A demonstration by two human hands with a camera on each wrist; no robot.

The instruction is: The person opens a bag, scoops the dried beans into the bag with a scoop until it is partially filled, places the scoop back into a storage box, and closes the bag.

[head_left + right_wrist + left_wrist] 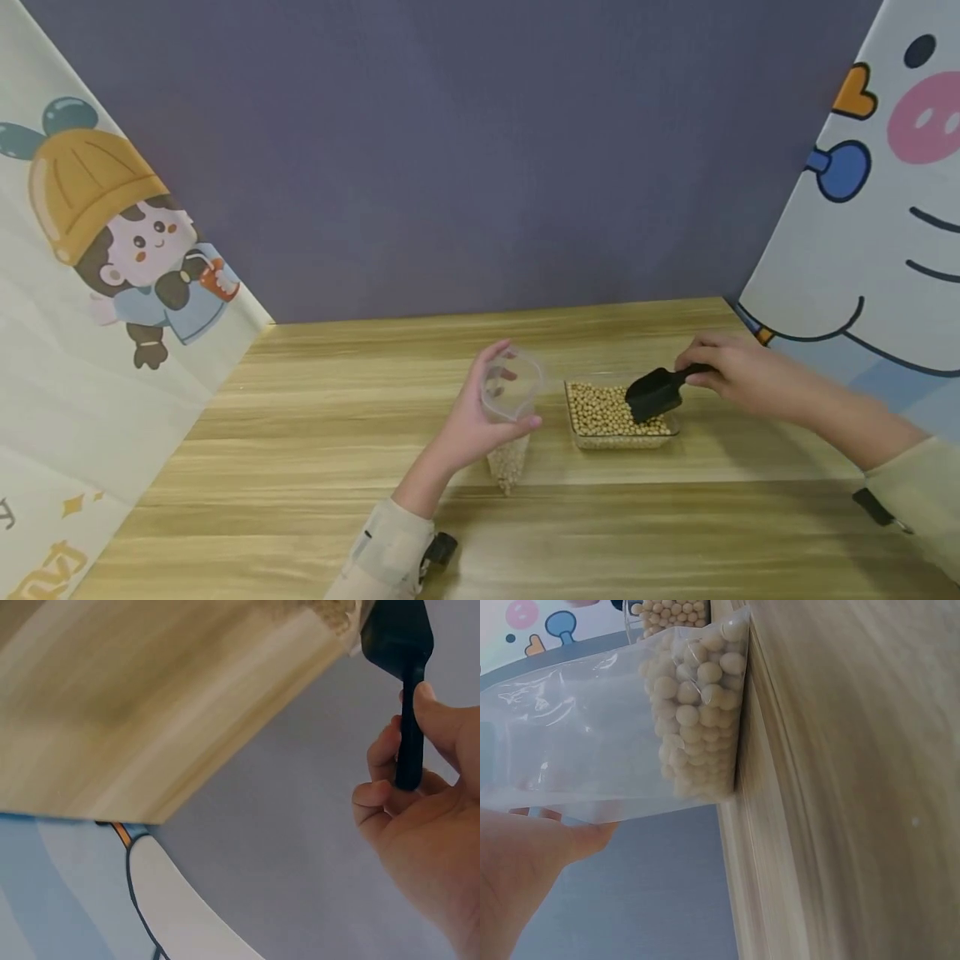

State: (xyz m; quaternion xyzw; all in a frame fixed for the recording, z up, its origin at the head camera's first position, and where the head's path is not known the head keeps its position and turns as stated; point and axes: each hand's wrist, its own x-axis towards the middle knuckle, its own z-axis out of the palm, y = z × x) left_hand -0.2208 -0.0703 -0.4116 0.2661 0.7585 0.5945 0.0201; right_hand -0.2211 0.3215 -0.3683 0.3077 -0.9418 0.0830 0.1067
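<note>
My left hand (pixel 474 421) holds a clear plastic bag (pixel 577 735) round its top, thumb and fingers spread about the wide mouth. Pale round beans (pixel 697 712), probably soybeans, fill the bag's lower end, which rests on the table. To the right, a glass dish (pixel 622 443) contains more of these beans (pixel 600 407). My right hand (pixel 723 371) grips a small black scoop (pixel 654 394) by its handle. The scoop's blade is tipped down over the dish's right side, at or just above the beans; what it carries is hidden.
The wood-grain table (pixel 315 450) ends at a dark grey-blue panel (pixel 480 167) behind. White panels with cartoon prints stand on the left (pixel 225 367) and right (pixel 810 267).
</note>
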